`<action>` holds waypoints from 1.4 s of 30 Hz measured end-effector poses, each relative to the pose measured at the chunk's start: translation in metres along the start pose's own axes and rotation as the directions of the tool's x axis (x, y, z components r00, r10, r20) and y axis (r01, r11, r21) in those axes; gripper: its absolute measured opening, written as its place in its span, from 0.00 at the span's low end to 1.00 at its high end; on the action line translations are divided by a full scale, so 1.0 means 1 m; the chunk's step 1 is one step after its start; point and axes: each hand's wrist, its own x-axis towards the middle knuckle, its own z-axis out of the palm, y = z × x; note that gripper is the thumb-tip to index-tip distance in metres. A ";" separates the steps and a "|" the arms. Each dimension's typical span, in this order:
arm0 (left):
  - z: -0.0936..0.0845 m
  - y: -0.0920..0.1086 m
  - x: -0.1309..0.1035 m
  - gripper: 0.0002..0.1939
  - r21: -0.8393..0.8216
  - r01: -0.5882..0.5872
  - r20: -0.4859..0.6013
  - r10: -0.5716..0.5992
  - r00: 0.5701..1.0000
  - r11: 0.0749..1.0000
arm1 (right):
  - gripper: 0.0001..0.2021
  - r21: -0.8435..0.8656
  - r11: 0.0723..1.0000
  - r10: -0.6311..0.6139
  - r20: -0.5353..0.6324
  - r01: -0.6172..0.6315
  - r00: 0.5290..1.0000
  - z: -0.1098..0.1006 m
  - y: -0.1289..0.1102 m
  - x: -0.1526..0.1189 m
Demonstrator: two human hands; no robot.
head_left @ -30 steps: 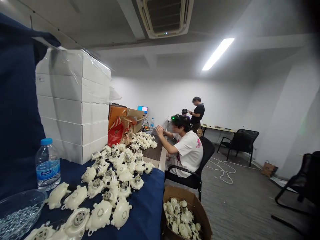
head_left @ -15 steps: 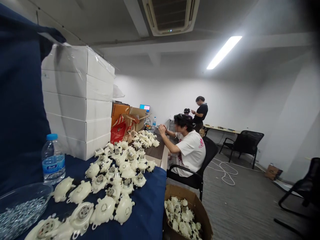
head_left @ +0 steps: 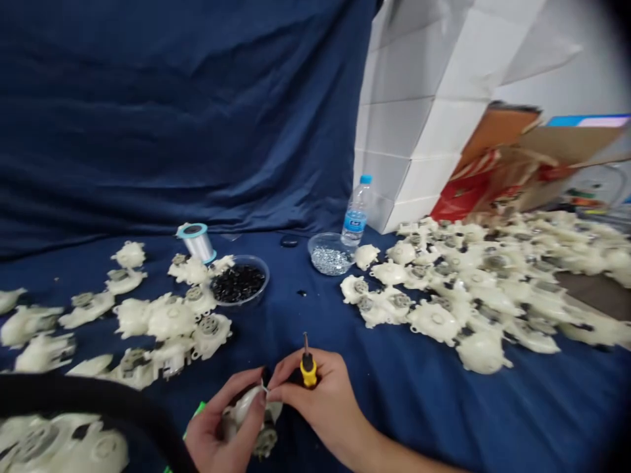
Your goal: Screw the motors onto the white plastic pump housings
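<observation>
1. Housing (head_left: 242,404), cream and rounded, sits gripped in my left hand (head_left: 224,424), with a grey disc (head_left: 266,441) showing below the thumb.
2. My right hand (head_left: 325,394) meets it from the right, thumb and forefinger pinched narrow at a thin white strand (head_left: 265,388); a yellow-handled screwdriver (head_left: 309,376) (shank pointing away from me) is tucked in that same hand.
3. To do this well, I judge, I should hold the left hand firm, pinch lightly so the strand doesn't kink, and keep the screwdriver tip clear.
4. My fingers cover much of the housing, so I can't tell whether the strand is a wire, nor what the dark bit (head_left: 267,376) between the hands is.
5. Something green (head_left: 200,408) peeks out left of my left hand, mostly hidden; farther left, a black band (head_left: 89,391) cuts across the view, covering some cream pieces (head_left: 101,453).
</observation>
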 end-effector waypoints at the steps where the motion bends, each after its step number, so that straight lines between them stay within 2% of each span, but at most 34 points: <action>1: 0.001 0.001 0.002 0.17 -0.031 0.012 0.012 -0.012 1.000 0.999 | 0.10 -0.002 1.000 -0.005 0.003 0.005 1.000 0.000 -0.003 -0.001; 7: 0.003 0.003 0.005 0.13 -0.063 0.044 0.052 -0.041 0.998 0.997 | 0.08 -0.029 0.999 -0.026 -0.005 0.025 1.000 0.000 -0.006 -0.003; 13: 0.003 0.008 0.004 0.08 -0.068 0.029 0.067 -0.024 0.997 0.997 | 0.09 -0.059 0.998 -0.027 0.009 0.028 1.000 -0.004 -0.002 -0.002; 19: 0.005 0.015 0.004 0.07 -0.034 -0.032 0.078 0.034 0.996 0.999 | 0.09 -0.095 0.994 -0.059 0.006 0.059 0.998 -0.002 -0.002 -0.005; 25: 0.003 0.013 0.003 0.07 0.009 -0.147 0.071 0.146 0.987 0.989 | 0.09 -0.157 0.975 -0.161 -0.001 0.159 0.987 0.000 0.001 -0.007; 29: 0.002 0.009 0.000 0.07 0.013 -0.175 0.067 0.174 0.983 0.984 | 0.09 -0.210 0.950 -0.235 0.007 0.232 0.972 0.000 0.000 -0.007; 33: 0.002 0.007 -0.002 0.06 -0.017 -0.152 0.083 0.153 0.985 0.988 | 0.11 -0.257 0.928 -0.269 0.042 0.270 0.962 0.000 -0.002 -0.006; 38: 0.005 0.005 -0.004 0.08 -0.089 -0.097 0.106 0.106 0.989 0.991 | 0.11 -0.278 0.931 -0.219 0.090 0.235 0.972 -0.005 0.002 0.000; 42: 0.007 0.007 -0.010 0.13 -0.172 0.014 0.134 0.009 0.991 0.985 | 0.08 -0.292 0.936 -0.176 0.101 0.199 0.979 -0.013 0.001 0.006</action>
